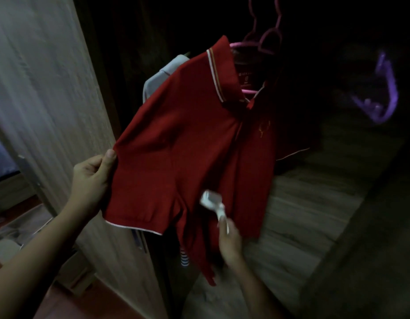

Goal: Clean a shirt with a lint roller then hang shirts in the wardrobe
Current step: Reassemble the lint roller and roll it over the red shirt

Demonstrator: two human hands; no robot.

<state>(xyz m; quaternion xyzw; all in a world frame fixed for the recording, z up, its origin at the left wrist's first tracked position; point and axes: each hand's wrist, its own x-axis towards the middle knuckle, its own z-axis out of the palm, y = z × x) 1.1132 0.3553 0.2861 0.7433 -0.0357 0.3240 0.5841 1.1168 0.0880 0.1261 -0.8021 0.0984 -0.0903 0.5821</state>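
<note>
Matt red cloth shirt (188, 139); wood-grain door (45, 88)

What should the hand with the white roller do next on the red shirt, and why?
Probably roll the lint roller along the red polo shirt: the right hand holds it at the front, and the left hand pinches the sleeve spread out.

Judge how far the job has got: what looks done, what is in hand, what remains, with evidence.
Done: the red polo shirt is already on a pink plastic hanger. In hand: the left hand pinches its sleeve edge while the right hand holds a white lint roller at the shirt's front. Left: finishing the rolling, then hanging shirts in the wooden wardrobe.
</note>
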